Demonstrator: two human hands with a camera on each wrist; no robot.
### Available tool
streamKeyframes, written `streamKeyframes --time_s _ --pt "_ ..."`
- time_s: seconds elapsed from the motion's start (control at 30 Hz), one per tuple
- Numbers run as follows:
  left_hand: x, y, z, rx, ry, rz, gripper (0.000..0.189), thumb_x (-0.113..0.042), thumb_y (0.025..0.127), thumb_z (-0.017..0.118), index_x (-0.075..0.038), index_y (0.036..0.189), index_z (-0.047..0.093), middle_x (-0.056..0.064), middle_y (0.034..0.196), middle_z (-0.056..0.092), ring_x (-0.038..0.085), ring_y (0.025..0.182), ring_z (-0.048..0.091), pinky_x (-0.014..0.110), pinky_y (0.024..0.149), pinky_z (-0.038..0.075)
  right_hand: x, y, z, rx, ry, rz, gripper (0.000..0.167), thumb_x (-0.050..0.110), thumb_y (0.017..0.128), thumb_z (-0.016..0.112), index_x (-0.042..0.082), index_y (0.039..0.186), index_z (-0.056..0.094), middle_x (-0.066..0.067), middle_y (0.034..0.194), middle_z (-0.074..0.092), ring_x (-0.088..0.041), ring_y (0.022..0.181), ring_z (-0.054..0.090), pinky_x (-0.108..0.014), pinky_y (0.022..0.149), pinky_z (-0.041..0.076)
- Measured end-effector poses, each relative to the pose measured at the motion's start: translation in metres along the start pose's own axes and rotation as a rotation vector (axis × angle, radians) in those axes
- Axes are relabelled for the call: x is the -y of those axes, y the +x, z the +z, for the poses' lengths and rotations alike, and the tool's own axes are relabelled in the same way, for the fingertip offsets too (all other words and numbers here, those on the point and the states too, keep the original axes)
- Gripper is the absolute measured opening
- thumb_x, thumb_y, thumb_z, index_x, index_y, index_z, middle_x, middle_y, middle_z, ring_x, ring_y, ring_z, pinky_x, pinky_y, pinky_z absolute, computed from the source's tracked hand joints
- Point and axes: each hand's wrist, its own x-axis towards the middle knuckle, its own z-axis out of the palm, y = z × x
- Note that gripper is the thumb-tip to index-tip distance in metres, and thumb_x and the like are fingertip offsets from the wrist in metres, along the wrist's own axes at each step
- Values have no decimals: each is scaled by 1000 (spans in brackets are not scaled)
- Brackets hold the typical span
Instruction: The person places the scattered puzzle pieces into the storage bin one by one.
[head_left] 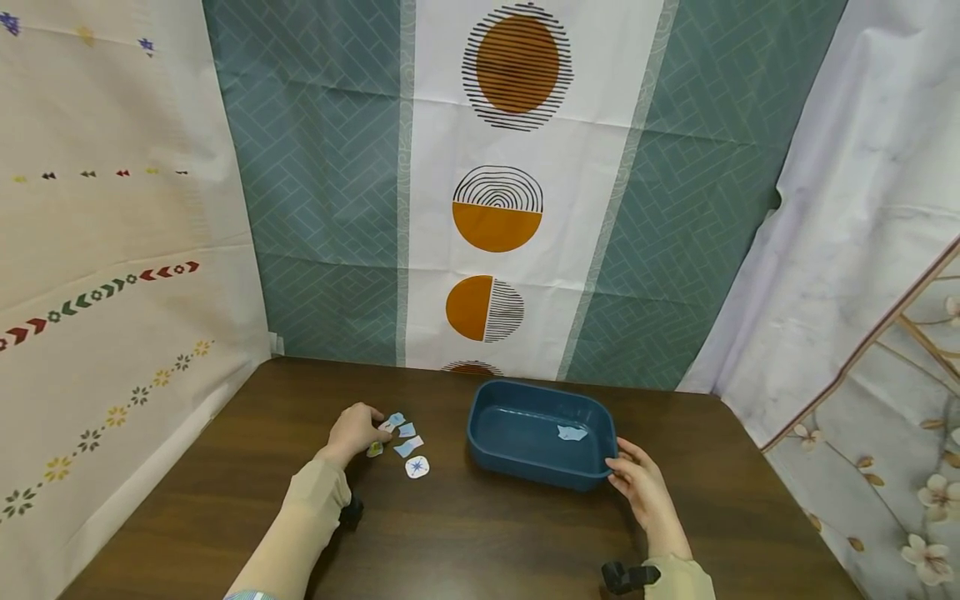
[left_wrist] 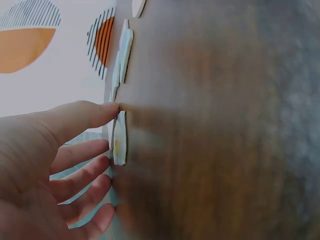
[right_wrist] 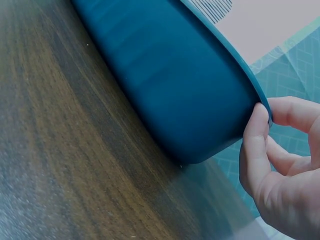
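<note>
A blue plastic tub (head_left: pixel 540 475) stands on the table, and one light-blue flat piece (head_left: pixel 572 433) lies inside it. My right hand (head_left: pixel 641 487) pinches the tub's right-hand rim, thumb against the outer wall (right_wrist: pixel 195 100) and index finger over the edge. To the left, my left hand (head_left: pixel 354 432) reaches down to a small cluster of flat printed pieces (head_left: pixel 408 446). In the left wrist view, the thumb and fingertips are spread right at a thin piece (left_wrist: pixel 120 140). A green-yellow piece (head_left: pixel 375 449) lies just below that hand.
A white piece with a blue star (head_left: pixel 417 467) lies nearest me in the cluster. The dark wooden table (head_left: pixel 465 533) meets a patterned curtain (head_left: pixel 330 250) at the back. Printed cloths hang on the left (head_left: pixel 112 333) and right (head_left: pixel 862 375).
</note>
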Motion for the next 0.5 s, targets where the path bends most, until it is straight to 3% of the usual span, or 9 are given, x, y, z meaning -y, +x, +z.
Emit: streamKeyframes --time_s 0.2,0.5 --pt "-1 -2 1 -19 10 -31 36 -23 78 81 1 103 74 20 108 70 38 98 64 48 77 54 0 0 1 0 0 -1 57 -3 90 58 -4 142 35 8 84 53 -1 66 54 -16 67 52" --pt "-1 -2 1 -30 31 -20 24 -20 79 80 -2 95 77 15 99 72 33 88 65 45 70 54 0 -1 1 2 -10 -5 55 -3 91 55 -5 142 35 9 82 53 -1 67 53 -15 67 51"
